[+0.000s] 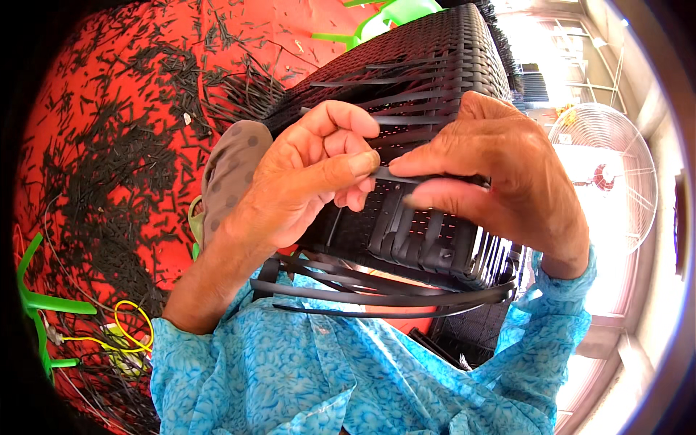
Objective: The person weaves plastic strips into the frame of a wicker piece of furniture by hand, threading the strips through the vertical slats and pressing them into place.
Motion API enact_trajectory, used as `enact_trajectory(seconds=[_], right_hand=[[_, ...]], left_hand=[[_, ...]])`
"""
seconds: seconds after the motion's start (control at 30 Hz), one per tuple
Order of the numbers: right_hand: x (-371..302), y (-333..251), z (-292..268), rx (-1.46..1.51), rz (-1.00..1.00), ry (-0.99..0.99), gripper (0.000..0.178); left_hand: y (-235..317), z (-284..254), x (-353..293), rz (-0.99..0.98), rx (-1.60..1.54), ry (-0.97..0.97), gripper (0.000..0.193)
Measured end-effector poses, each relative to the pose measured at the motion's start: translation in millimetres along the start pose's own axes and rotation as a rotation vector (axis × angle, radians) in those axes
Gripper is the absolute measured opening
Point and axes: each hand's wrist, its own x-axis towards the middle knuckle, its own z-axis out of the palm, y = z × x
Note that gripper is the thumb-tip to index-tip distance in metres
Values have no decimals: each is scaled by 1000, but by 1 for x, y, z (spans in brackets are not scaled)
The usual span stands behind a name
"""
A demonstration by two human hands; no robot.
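Both of my hands are raised over a black woven wicker piece (406, 72) with loose flat strips along its edge. My left hand (312, 163) is closed, thumb pressed towards the curled fingers, at the end of a flat black plastic strip (435, 176). That strip runs rightward under the index finger of my right hand (493, 159). The right thumb, slightly blurred, is apart below the strip, leaving a gap between thumb and index finger. Several more long loose strips (384, 297) curve across my lap, in front of my blue patterned shirt (312, 362).
Cut black strip pieces (101, 196) litter the red floor covering (268, 25) on the left. Green plastic furniture (54, 308) and a yellow cable (134, 326) lie at far left, with a green chair (395, 18) at the back. A fan (605, 174) stands at right.
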Motion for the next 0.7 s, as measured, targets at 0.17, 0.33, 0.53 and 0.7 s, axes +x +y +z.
enact_trajectory(seconds=[0.17, 0.33, 0.53, 0.7], right_hand=[[0, 6, 6, 115, 43, 108, 15], [-2, 12, -3, 125, 64, 110, 6], [4, 20, -12, 148, -121, 7, 7], [4, 24, -6, 170, -129, -27, 12]], left_hand=[[0, -8, -14, 35, 251, -93, 10], [-2, 2, -21, 174, 827, -116, 9], [-7, 6, -20, 153, 821, -101, 17], [-13, 7, -22, 88, 696, -98, 23]])
